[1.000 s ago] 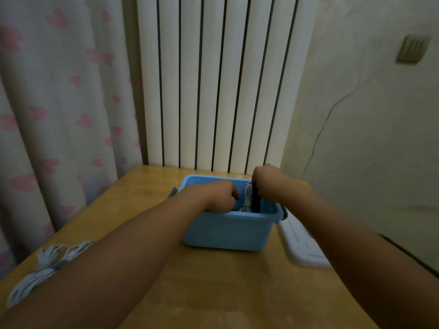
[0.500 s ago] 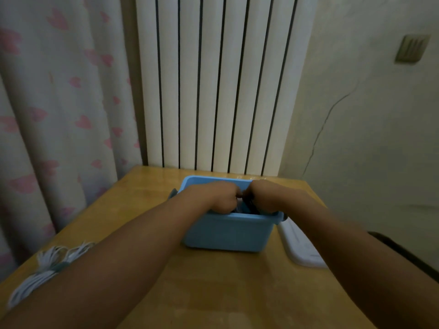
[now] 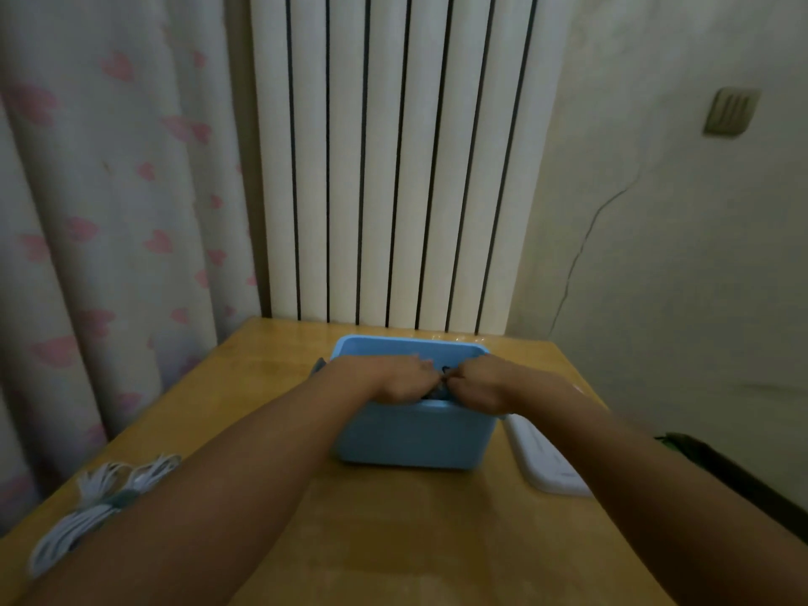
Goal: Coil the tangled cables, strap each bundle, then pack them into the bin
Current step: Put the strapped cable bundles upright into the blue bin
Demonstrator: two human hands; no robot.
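Note:
The light blue bin (image 3: 415, 439) stands on the wooden table (image 3: 393, 540) in front of me. Both my hands reach down into it, knuckles up and fingers curled. My left hand (image 3: 400, 380) and my right hand (image 3: 478, 384) meet over the bin's middle. A dark bit of a cable bundle (image 3: 444, 370) shows between their fingertips, and both hands seem to grip it. The bin's wall and my hands hide the rest of the bundle. A strapped coil of white cable (image 3: 100, 500) lies at the table's near left edge, partly under my left forearm.
A white lid (image 3: 542, 457) lies flat on the table just right of the bin. A white radiator (image 3: 393, 168) stands behind the table, a curtain with pink hearts (image 3: 109, 212) to the left, and a cracked wall to the right. A dark object (image 3: 721, 470) sits beyond the table's right edge.
My right hand lowered the white-and-black cable bundle into the bin and moved left to meet my left hand. The bundle is now almost wholly hidden.

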